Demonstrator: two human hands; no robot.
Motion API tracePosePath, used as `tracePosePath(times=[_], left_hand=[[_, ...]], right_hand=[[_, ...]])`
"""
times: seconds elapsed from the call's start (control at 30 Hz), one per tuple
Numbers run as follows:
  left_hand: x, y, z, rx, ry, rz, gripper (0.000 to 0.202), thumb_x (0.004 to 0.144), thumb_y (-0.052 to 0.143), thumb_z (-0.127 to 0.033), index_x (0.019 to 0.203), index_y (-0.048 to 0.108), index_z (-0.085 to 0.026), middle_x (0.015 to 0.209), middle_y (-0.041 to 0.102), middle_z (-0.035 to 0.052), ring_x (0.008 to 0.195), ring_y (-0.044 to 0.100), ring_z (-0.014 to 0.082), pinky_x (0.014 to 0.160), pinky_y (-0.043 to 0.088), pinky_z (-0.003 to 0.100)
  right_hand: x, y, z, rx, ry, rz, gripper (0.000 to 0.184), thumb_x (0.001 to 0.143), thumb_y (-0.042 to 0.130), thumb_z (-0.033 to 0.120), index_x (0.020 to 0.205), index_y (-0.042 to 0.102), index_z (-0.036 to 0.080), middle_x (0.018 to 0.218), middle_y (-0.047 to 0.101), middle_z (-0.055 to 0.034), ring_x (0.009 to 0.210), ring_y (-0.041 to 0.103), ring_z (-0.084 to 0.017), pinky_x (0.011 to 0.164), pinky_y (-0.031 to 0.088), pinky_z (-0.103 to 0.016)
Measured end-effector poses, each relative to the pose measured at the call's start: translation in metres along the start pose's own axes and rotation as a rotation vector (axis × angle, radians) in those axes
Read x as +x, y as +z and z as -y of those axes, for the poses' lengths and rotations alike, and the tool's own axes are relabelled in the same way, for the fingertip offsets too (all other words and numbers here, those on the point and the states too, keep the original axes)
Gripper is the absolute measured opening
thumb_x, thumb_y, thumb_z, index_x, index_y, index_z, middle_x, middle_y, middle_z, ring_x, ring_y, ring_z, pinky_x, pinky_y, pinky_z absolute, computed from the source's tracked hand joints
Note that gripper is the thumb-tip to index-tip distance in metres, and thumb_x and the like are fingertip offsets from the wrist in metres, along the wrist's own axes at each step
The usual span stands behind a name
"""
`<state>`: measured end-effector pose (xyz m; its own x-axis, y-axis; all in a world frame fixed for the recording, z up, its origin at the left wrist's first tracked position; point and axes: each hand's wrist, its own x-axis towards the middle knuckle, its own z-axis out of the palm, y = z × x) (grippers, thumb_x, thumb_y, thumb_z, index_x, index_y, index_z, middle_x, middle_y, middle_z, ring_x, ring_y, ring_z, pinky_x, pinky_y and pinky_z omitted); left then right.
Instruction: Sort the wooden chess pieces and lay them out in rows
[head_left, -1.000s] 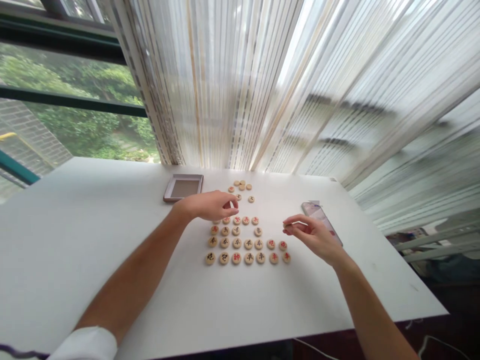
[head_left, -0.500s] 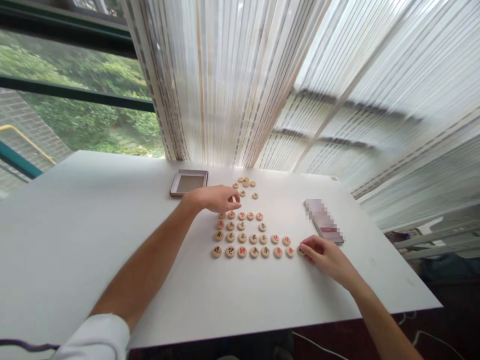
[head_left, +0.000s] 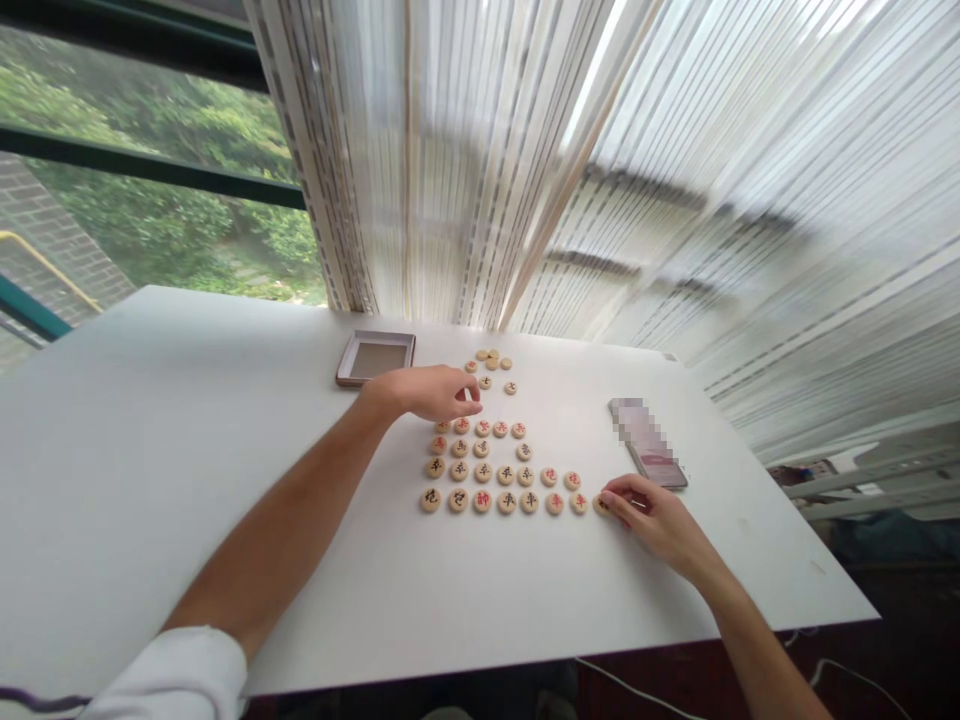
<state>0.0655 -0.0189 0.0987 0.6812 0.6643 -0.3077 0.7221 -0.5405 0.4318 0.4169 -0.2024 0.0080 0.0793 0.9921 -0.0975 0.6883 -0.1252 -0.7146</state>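
Round wooden chess pieces with red and black characters lie in rows (head_left: 495, 470) on the white table (head_left: 150, 480). My right hand (head_left: 651, 518) rests at the right end of the nearest row, its fingertips pinched on a piece (head_left: 601, 504) set down on the table. My left hand (head_left: 431, 392) hovers with curled fingers just above the far row, its fingertips close to a piece; I cannot make out anything in them. A small loose cluster of pieces (head_left: 489, 362) lies further back.
A shallow grey box (head_left: 375, 357) sits behind my left hand. A phone (head_left: 646, 441) lies flat to the right of the rows. Striped curtains (head_left: 600, 170) hang along the table's far edge, with a window (head_left: 150, 200) at the left.
My right hand came down from above the table and set its piece at the right end of the nearest row. My left hand stayed over the far row.
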Motion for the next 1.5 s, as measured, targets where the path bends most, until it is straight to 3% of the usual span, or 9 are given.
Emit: tracePosePath(times=[0.33,0.53,0.67,0.83,0.97,1.13,1.27,1.43,1.5], left_hand=[[0.0,0.0,0.0,0.0,-0.006,-0.004,0.046,0.089,0.049,-0.056,0.117,0.067,-0.024,0.11,0.073,0.0063,0.088,0.066,0.0209,0.07,0.042,0.028],[-0.003,-0.002,0.001,0.0,-0.014,-0.025,0.045,0.089,0.049,-0.056,0.117,0.067,-0.025,0.106,0.073,0.0048,0.084,0.065,0.0194,0.068,0.041,0.027],[-0.003,-0.003,0.005,-0.019,-0.031,-0.034,0.047,0.089,0.049,-0.057,0.12,0.066,-0.027,0.107,0.073,0.0035,0.087,0.066,0.0199,0.07,0.043,0.027],[0.004,0.001,0.013,-0.007,-0.023,-0.066,0.044,0.091,0.049,-0.054,0.121,0.066,-0.026,0.109,0.073,0.0045,0.09,0.066,0.0203,0.071,0.045,0.027],[0.015,0.008,0.023,-0.035,0.013,-0.222,0.038,0.094,0.047,-0.047,0.118,0.065,-0.023,0.111,0.072,0.0062,0.097,0.066,0.0198,0.081,0.048,0.027],[0.031,0.017,0.039,0.002,-0.012,-0.356,0.038,0.093,0.049,-0.043,0.12,0.062,-0.019,0.121,0.067,0.0096,0.106,0.064,0.0222,0.093,0.048,0.032],[0.05,0.015,0.049,0.02,-0.054,-0.355,0.044,0.093,0.05,-0.046,0.126,0.059,-0.02,0.129,0.063,0.0107,0.109,0.065,0.0227,0.096,0.048,0.033],[0.09,0.006,0.055,0.051,-0.114,-0.313,0.053,0.09,0.053,-0.054,0.129,0.056,-0.018,0.13,0.064,0.0127,0.096,0.069,0.0215,0.089,0.051,0.032],[0.105,0.006,0.056,0.058,-0.11,-0.344,0.055,0.092,0.051,-0.054,0.132,0.054,-0.016,0.131,0.062,0.0145,0.1,0.068,0.0226,0.09,0.05,0.033]], right_hand=[[0.0,0.002,-0.006,-0.016,-0.033,-0.002,0.039,0.087,0.063,0.058,0.094,0.071,0.02,0.083,0.074,-0.0076,0.074,0.067,-0.021,0.066,0.053,-0.03],[0.01,-0.014,0.0,-0.027,-0.045,-0.105,0.048,0.089,0.057,0.064,0.098,0.072,0.019,0.08,0.073,-0.0091,0.064,0.065,-0.021,0.057,0.052,-0.031],[0.042,-0.021,0.018,-0.005,-0.105,-0.117,0.046,0.089,0.059,0.063,0.099,0.072,0.019,0.08,0.073,-0.0087,0.069,0.066,-0.02,0.06,0.051,-0.029],[0.11,-0.004,0.042,0.138,-0.179,-0.019,0.044,0.09,0.058,0.061,0.095,0.071,0.019,0.081,0.073,-0.0068,0.071,0.066,-0.019,0.061,0.051,-0.028],[0.153,0.016,0.047,0.202,-0.21,-0.007,0.042,0.086,0.063,0.058,0.091,0.071,0.018,0.079,0.072,-0.0062,0.064,0.063,-0.016,0.055,0.048,-0.026],[0.165,0.031,0.036,0.284,-0.242,-0.112,0.044,0.088,0.059,0.059,0.092,0.07,0.017,0.074,0.07,-0.0047,0.054,0.055,-0.013,0.053,0.046,-0.026],[0.163,0.035,0.03,0.359,-0.267,-0.148,0.042,0.087,0.061,0.059,0.09,0.07,0.017,0.072,0.068,-0.0047,0.057,0.057,-0.015,0.053,0.047,-0.026],[0.163,0.038,0.03,0.419,-0.268,-0.177,0.038,0.087,0.062,0.056,0.087,0.069,0.019,0.071,0.068,-0.0036,0.059,0.06,-0.016,0.055,0.048,-0.027],[0.164,0.039,0.029,0.428,-0.264,-0.188,0.038,0.087,0.061,0.056,0.087,0.069,0.019,0.07,0.068,-0.0032,0.059,0.061,-0.016,0.055,0.049,-0.027]])
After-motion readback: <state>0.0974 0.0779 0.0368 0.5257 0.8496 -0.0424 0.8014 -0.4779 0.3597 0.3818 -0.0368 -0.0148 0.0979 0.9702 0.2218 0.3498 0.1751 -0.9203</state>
